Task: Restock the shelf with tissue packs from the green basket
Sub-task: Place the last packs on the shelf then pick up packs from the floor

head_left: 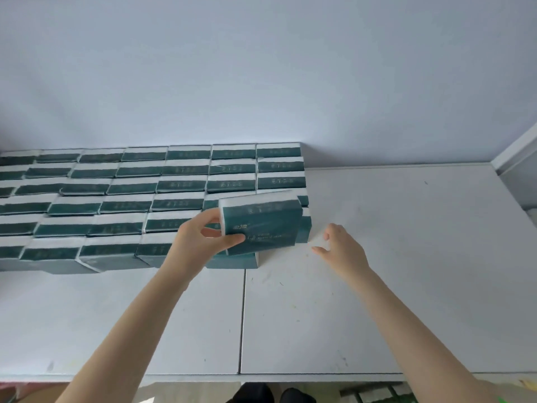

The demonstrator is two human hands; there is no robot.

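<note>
My left hand (200,242) grips a dark green and white tissue pack (263,225) by its left end, holding it tilted above the front right corner of the stock. Several rows of matching tissue packs (130,193) stand on the white shelf (392,257), filling its left and middle. My right hand (340,248) hovers just right of the held pack, fingers loosely spread, holding nothing. A slice of the green basket (377,395) with packs inside shows under the shelf's front edge at the bottom.
A pale wall rises behind the shelf. A white upright post (514,149) bounds the shelf at the far right. A seam (242,321) splits the shelf surface in two panels. Dark shoes (273,395) show below the front edge.
</note>
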